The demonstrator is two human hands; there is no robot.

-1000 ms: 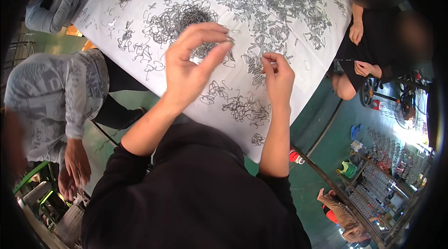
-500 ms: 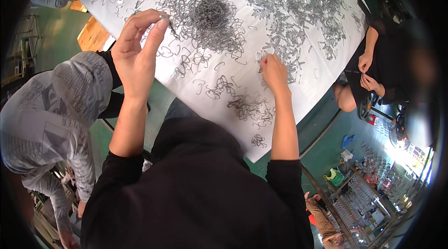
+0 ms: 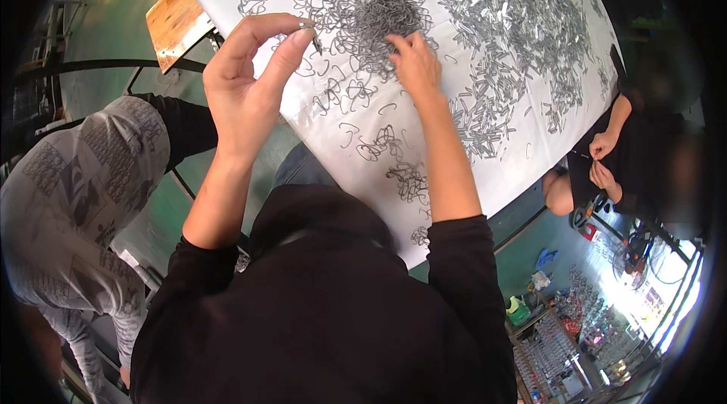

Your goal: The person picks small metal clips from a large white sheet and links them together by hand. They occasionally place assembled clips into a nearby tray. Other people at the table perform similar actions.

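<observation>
Clip (image 3: pixel 313 34) pinched between left hand (image 3: pixel 246 86) fingers (image 3: pixel 291 44) — raised above sheet (image 3: pixel 485 169).

Grey wire hooks (image 3: pixel 379 14), white sheet (image 3: pixel 469 177), black sleeves (image 3: pixel 462 252)

Dull grey metal wire clips (image 3: pixel 382 14) lie on a smooth, slightly glossy white counter (image 3: pixel 485 177) beside a bare wooden board (image 3: pixel 176 19).
</observation>
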